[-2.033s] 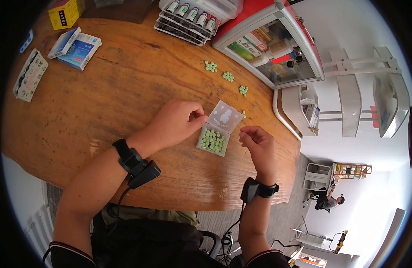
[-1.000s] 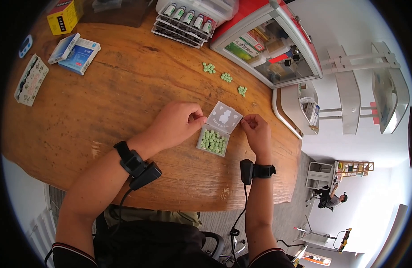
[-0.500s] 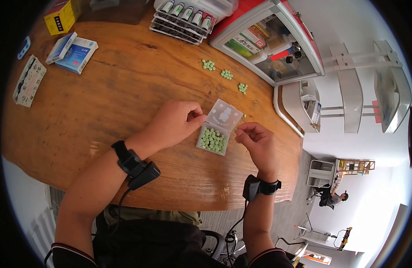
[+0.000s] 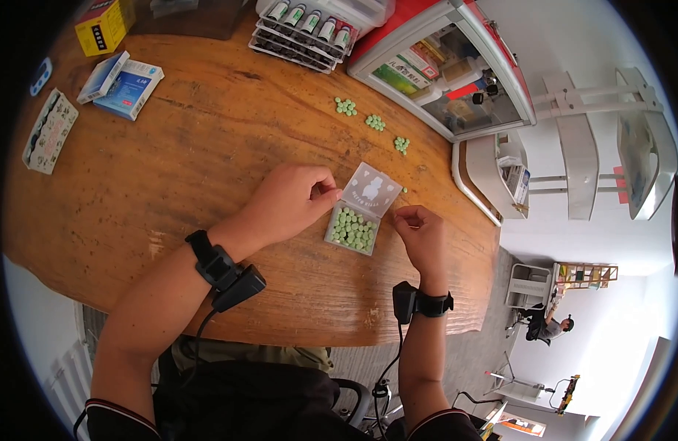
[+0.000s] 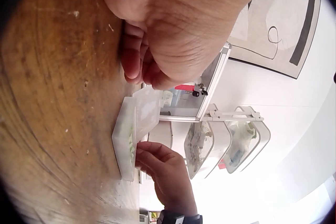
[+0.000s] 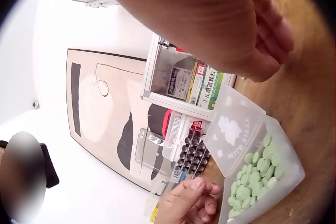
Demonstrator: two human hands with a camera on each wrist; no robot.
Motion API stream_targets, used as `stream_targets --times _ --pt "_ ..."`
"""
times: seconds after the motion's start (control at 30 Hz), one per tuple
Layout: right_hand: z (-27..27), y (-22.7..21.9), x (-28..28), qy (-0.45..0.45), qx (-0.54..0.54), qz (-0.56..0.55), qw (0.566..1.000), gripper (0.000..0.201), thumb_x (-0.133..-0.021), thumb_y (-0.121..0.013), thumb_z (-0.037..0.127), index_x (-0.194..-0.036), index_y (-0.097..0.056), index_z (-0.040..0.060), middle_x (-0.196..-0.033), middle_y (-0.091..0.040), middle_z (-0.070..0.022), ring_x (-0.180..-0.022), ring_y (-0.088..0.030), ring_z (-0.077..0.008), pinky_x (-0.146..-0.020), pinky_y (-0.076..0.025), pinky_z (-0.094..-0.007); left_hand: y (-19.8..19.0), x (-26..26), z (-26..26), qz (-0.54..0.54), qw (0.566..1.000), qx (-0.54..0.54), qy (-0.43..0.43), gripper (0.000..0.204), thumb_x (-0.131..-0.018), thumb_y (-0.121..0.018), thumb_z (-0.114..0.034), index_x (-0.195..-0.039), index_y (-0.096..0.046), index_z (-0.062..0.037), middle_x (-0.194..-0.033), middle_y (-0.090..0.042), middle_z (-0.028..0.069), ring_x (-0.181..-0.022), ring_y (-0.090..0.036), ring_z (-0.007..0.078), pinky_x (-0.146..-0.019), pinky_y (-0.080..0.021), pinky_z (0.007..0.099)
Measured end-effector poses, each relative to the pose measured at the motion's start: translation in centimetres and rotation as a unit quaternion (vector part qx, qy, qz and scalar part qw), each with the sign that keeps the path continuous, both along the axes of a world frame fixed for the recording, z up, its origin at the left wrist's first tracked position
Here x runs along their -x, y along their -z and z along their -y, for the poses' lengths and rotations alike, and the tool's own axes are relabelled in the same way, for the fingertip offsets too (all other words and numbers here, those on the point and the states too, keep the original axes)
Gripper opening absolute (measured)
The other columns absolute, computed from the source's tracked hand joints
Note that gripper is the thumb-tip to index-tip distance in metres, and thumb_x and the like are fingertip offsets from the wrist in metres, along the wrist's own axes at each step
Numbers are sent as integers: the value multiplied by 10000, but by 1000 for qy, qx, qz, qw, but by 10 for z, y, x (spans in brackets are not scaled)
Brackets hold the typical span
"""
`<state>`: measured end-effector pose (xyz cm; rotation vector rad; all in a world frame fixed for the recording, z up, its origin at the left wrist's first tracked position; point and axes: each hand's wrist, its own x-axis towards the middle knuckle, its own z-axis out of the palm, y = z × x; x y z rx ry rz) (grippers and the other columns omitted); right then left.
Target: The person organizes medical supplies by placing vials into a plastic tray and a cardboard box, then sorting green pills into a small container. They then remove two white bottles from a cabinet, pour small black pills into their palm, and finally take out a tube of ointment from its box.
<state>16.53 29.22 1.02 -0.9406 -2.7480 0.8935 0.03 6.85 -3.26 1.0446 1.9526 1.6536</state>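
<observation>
A small clear plastic pill box (image 4: 328,239) lies on the wooden table with its lid (image 4: 370,189) tipped back. Printed on the lid are a white figure and lettering. Many round green tablets (image 6: 252,179) fill the box. My left hand (image 4: 284,200) pinches the box's left edge near the hinge between thumb and curled forefinger. Just right of the box, my right hand (image 4: 423,237) keeps thumb and fingertips together; the tablet between them is hidden by the fingers. Past the lid lies a single green tablet (image 4: 405,189), in line with small clusters of tablets (image 4: 375,123).
A red-framed glass cabinet (image 4: 456,73) and a rack of vials (image 4: 302,33) stand at the back. Blue medicine boxes (image 4: 129,90), a yellow box (image 4: 102,29) and a patterned carton (image 4: 51,132) sit at the left. Another person (image 4: 548,327) is seated in the distance.
My right hand went up to the spot beyond the lid, came back to the box with a green tablet at its fingertips, then drew slightly rightward. My left hand stayed put.
</observation>
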Motion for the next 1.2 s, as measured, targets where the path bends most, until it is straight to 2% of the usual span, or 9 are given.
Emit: stream_targets --times 0.2,0.27,0.37,0.5,0.63,0.8,0.9,1.03,1.2 --pt "14 -18 6 9 198 -110 974 194 -921 -691 117 -1059 -733 -14 -878 -733 -92 -755 -691 -123 -690 -541 -267 -1 0 0 -7 1000 4 -1 207 -945 -697 -186 -904 -693 17 -775 -713 127 -671 -678 192 -622 -510 320" --pt "-6 -10 16 49 9 -98 994 223 -925 -698 144 -1082 -731 -11 -899 -736 -103 -768 -703 -159 -700 -544 -296 -1 0 0 0 1000 8 4 208 -945 -698 -189 -906 -696 15 -776 -714 126 -673 -679 199 -627 -513 325" --pt "-30 15 22 11 -132 -88 987 244 -922 -710 174 -1088 -734 -2 -924 -738 -132 -791 -716 -216 -717 -550 -341 -3 1 2 -4 1000 11 4 211 -947 -696 -195 -908 -699 13 -782 -716 126 -680 -683 200 -632 -516 320" --pt "-31 24 23 -26 -180 -44 982 222 -911 -715 174 -1056 -746 9 -921 -738 -166 -805 -721 -263 -740 -560 -376 2 1 0 -2 1000 -5 -4 211 -944 -697 -200 -911 -705 9 -793 -720 129 -689 -686 207 -638 -521 320" --pt "-25 16 20 -24 -178 -22 983 220 -903 -717 161 -1048 -743 -2 -885 -740 -155 -776 -720 -253 -728 -561 -358 1 0 0 -13 1000 6 -3 206 -935 -708 -199 -917 -711 6 -810 -727 135 -705 -694 218 -645 -527 327" --pt "17 -23 10 14 80 -73 994 210 -915 -743 147 -1028 -743 -30 -787 -713 -41 -708 -646 -85 -668 -517 -244 1 -1 0 9 1000 15 -5 198 -928 -715 -189 -912 -706 8 -807 -726 134 -703 -696 221 -645 -528 329" --pt "26 -42 15 -38 115 -38 992 200 -926 -740 139 -1028 -745 -32 -772 -690 -11 -700 -606 -48 -640 -492 -220 1 -2 -2 14 1000 13 -7 191 -926 -716 -180 -908 -701 10 -795 -722 136 -691 -691 224 -639 -524 330" --pt "-17 -23 38 16 69 -99 993 254 -935 -732 163 -1089 -731 -39 -776 -699 -39 -679 -616 -71 -639 -492 -225 -1 0 1 -15 1000 2 -7 181 -925 -716 -173 -908 -700 6 -788 -718 137 -692 -693 227 -633 -521 335" --pt "-57 1 77 -57 -110 -91 988 367 -929 -727 275 -1146 -715 -20 -991 -739 -143 -726 -706 -216 -686 -547 -344 0 0 0 -27 1000 7 -11 182 -926 -716 -174 -910 -703 6 -796 -720 142 -699 -698 237 -631 -522 339"
